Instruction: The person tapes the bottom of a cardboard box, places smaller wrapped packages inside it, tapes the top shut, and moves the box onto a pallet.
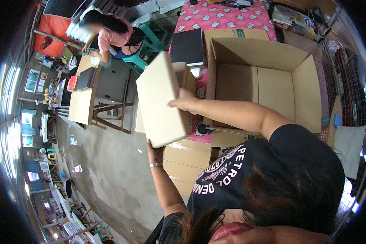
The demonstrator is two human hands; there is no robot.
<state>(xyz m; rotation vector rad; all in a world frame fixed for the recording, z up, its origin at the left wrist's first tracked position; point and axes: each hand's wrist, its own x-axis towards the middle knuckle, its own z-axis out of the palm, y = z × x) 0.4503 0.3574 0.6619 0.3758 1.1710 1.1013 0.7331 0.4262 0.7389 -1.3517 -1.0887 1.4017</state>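
Observation:
Between my two hands, a plain cream-coloured box (157, 101) is held up at a tilt, its broad face turned to the left. My right hand (185, 100) grips its right side, with the thumb lying along the edge. My left hand (155, 154), with a bracelet at the wrist, supports the bottom edge; most of its fingers are hidden behind the box. A large open cardboard carton (309, 91) stands to the right, beyond my right forearm. Flat brown cartons (187, 156) lie just below the held box, and more brown cardboard shows behind it.
Behind the carton runs a table with a pink patterned cover (223, 18); a black flat panel (187, 46) lies by it. At far left a person in pink (118, 38) works at a wooden table (82, 106) near green stools (152, 34). Concrete floor (97, 162) spreads left.

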